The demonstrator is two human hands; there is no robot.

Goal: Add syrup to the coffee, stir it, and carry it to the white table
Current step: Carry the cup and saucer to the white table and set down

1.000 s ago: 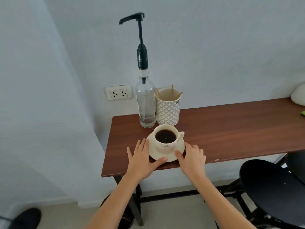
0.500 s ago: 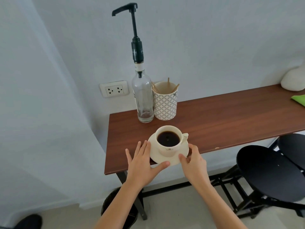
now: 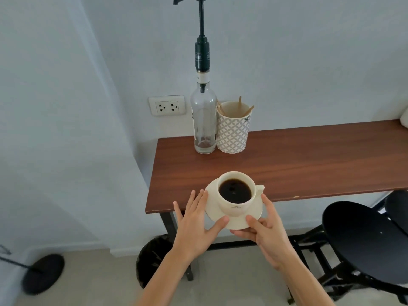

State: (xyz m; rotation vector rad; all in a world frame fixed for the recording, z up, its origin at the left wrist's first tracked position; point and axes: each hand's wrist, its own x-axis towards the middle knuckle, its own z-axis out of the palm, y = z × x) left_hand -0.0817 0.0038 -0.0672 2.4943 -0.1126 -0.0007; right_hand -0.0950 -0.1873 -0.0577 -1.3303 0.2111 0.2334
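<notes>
Head view: a brown wooden worktop [image 3: 309, 164] on black legs stands against a pale wall with a double socket [image 3: 167, 106]. At its back, a clear pump bottle [image 3: 204, 122] touches a patterned cup of wooden stirrers [image 3: 233, 131]; their lettering is unreadable. Both hands, left [image 3: 194, 226] and right [image 3: 268, 230], pinch the saucer [image 3: 213, 208] bearing the coffee cup [image 3: 237, 193], over the worktop's front edge. Black stools [image 3: 364, 237] stand right.
</notes>
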